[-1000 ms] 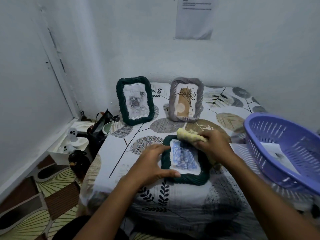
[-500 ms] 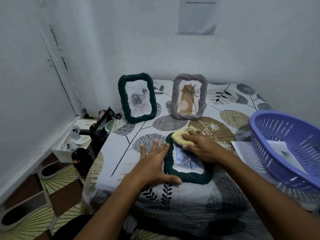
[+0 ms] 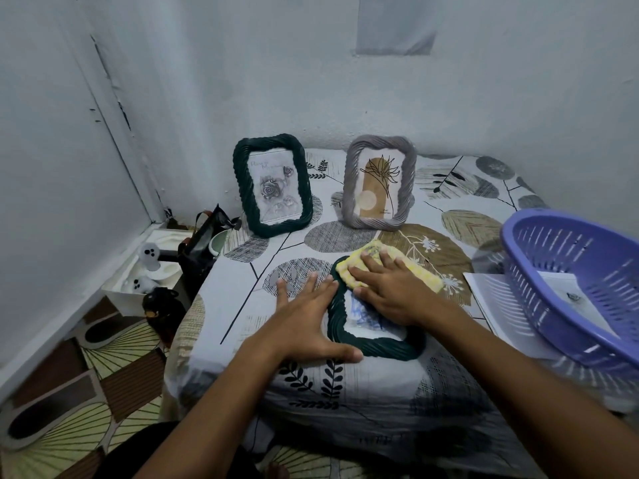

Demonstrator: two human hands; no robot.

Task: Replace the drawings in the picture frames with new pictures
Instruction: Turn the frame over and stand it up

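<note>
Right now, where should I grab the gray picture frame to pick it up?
Hold the gray frame by its two long side rails, coming from the front. It stands upright, leaning back, with both twisted sides bare; the glass middle is better left untouched.

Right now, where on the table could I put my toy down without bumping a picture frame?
The back right corner, between the grey frame and the purple basket, is bare cloth. So is the left edge, in front of the standing green frame, beside the left hand. The middle is crowded: both hands, the yellow cloth and the flat green frame.
</note>
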